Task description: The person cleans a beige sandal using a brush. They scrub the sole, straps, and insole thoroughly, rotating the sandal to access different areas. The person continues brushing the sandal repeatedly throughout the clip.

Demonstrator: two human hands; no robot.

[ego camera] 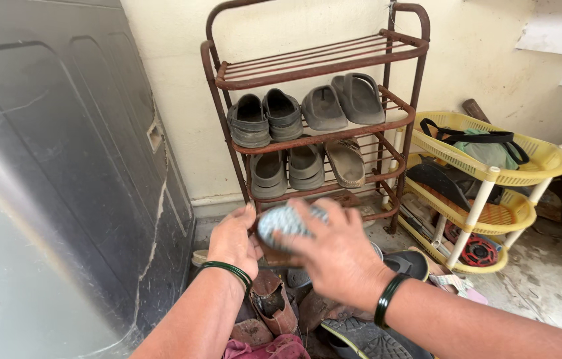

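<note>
So we're mid-sort: left hand [233, 242] and right hand [334, 256] both have fingers curled around a grey patterned shoe [285, 223], held over the floor pile [281, 319]. Probably needs a free spot on the rusty rack [324, 136] next.

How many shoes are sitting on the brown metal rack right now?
7: four on the second shelf, three on the shelf below. The hands may hide more lower down.
</note>
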